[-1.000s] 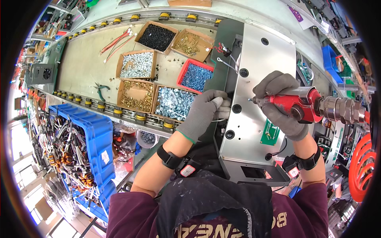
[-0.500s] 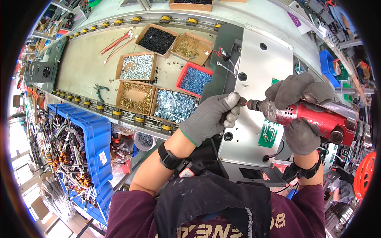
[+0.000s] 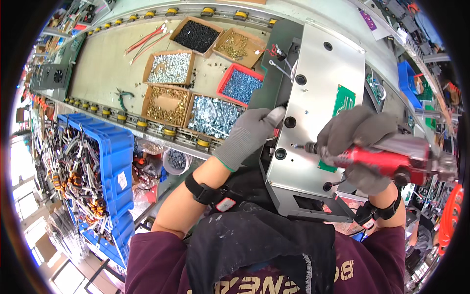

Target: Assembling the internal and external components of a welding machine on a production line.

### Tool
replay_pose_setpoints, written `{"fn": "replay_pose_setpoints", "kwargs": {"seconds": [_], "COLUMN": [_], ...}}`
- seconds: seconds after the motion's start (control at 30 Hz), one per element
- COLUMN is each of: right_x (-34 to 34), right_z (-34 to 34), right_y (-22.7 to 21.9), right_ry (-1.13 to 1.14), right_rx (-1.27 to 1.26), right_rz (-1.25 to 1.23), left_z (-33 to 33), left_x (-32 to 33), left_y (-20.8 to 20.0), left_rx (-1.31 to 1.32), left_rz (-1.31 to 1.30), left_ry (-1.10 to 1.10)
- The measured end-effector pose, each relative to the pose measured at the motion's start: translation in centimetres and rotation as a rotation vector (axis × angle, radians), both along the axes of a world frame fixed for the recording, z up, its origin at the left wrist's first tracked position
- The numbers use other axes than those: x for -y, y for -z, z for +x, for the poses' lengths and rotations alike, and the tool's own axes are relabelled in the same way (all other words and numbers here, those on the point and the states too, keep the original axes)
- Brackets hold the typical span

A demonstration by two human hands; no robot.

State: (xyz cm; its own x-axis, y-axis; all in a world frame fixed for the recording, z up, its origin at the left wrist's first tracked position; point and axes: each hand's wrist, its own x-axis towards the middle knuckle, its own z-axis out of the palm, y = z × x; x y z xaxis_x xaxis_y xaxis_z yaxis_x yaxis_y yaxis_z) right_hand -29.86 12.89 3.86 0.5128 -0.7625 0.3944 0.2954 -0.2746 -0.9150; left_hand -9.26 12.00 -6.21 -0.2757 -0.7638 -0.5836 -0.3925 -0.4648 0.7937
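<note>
My right hand [image 3: 360, 130], in a grey glove, is wrapped round a red power screwdriver [image 3: 384, 162], blurred by motion. Its dark bit points left, close over a silver metal panel [image 3: 306, 130]; whether the tip touches cannot be made out. At the panel's left edge is my left hand [image 3: 249, 134], also gloved, thumb stretched towards the edge and the other fingers mostly hidden. Two green circuit boards, an upper one [image 3: 344, 99] and a lower one [image 3: 327, 167] partly behind the screwdriver, sit on the panel, which has several black round grommets.
Left of the panel stand cardboard trays of black screws [image 3: 197, 35], brass parts [image 3: 166, 105] and silver screws [image 3: 213, 116], plus a red tray of blue screws [image 3: 240, 86]. Pliers [image 3: 123, 97] lie further left. A blue crate [image 3: 117, 171] of cables stands lower left.
The screwdriver has tilted, its bit moving left and down to the panel's surface. My left hand has drawn back from the bit to the panel's left edge. The view has shifted slightly.
</note>
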Motion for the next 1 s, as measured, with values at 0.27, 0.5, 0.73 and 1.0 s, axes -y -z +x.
{"fn": "replay_pose_setpoints", "kwargs": {"seconds": [0.27, 0.5, 0.73, 1.0], "right_x": [-1.9, -2.2, -2.6, -3.7], "right_z": [-0.5, 0.6, 1.2, 0.5], "right_y": [2.3, 2.4, 1.7, 0.4], "right_ry": [-0.179, -0.211, -0.227, -0.094], "right_rx": [-0.202, -0.219, -0.353, -0.244], "right_rz": [0.113, 0.1, -0.026, 0.196], "left_z": [1.4, 1.3, 1.3, 2.0], "left_x": [-3.0, -3.7, -3.4, -2.3], "left_y": [2.3, 2.4, 2.4, 1.8], "left_rx": [-0.008, -0.012, -0.008, -0.091], "left_rz": [0.113, 0.06, 0.056, 0.047], "left_ry": [0.093, 0.132, 0.144, 0.126]}}
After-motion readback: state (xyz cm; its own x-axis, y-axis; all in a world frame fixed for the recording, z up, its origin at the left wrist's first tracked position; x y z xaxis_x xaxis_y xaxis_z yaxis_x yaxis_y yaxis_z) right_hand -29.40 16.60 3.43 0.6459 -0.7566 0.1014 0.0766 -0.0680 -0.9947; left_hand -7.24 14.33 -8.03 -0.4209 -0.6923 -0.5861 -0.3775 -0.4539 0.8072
